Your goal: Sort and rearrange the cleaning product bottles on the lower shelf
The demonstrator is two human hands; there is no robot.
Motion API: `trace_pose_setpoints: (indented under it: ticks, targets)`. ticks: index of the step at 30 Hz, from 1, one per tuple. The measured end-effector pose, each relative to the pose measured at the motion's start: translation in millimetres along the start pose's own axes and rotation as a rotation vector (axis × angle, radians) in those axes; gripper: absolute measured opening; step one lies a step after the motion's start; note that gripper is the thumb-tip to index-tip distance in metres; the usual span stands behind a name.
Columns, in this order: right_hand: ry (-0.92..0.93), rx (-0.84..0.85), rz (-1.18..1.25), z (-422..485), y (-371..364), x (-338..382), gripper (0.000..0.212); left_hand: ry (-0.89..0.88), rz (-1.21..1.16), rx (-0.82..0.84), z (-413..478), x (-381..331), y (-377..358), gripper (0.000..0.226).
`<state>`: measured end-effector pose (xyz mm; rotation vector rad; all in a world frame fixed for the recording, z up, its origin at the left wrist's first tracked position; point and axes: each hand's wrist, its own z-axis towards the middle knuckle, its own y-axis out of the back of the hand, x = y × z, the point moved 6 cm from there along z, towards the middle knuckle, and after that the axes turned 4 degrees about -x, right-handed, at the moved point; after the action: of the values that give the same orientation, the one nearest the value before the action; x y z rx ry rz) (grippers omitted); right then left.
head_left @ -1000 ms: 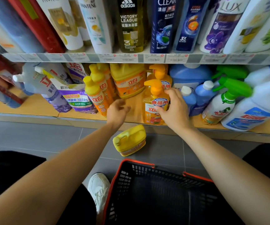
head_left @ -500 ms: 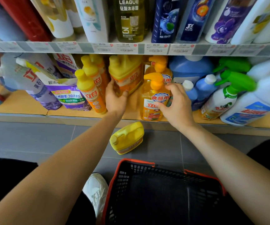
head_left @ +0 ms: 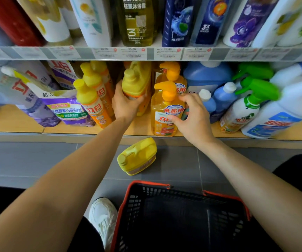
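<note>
The left grip (head_left: 126,106) is clamped round the lower body of a yellow jug (head_left: 137,82), which tips forward on the lower shelf (head_left: 15,122). Just beside it, the right grip (head_left: 193,117) is curled round the orange pump bottle (head_left: 164,115) at the shelf's front edge, thumb on its label. A second yellow jug (head_left: 137,157) lies on the floor

pump bottle (head_left: 162,124) 食品用, olive bottle (head_left: 137,20) LEAGUE

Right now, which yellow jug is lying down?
The floor jug, between the shelf and the basket, lies on its side, untouched. The shelf jug is held by the left hand.
</note>
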<state>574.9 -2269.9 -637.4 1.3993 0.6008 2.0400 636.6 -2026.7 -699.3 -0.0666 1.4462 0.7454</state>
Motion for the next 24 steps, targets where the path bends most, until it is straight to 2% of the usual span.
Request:
trace_pose_setpoints:
  ticks: [5,10,13,18,24]
  targets:
    - [0.005,0.016,0.018,-1.9,1.8,2.0,0.056,-0.004,0.084,-0.068,-27.6,-6.8,18.6,0.089]
    - [0.004,0.036,0.035,-4.1,2.4,2.5,0.054,-0.048,0.159,-0.063,-47.8,-27.4,44.1,0.083]
    - [-0.002,0.044,0.04,-4.7,2.6,1.7,0.054,-0.102,0.286,-0.038,-55.0,-44.5,59.8,0.081]
    - [0.0,0.033,0.027,-4.0,4.7,2.2,0.053,-0.171,0.422,0.03,-72.9,-65.7,92.0,0.064]
    - [-0.042,0.099,0.024,-7.5,8.0,5.3,0.061,-0.241,0.475,0.071,-99.1,-105.0,131.3,0.069]
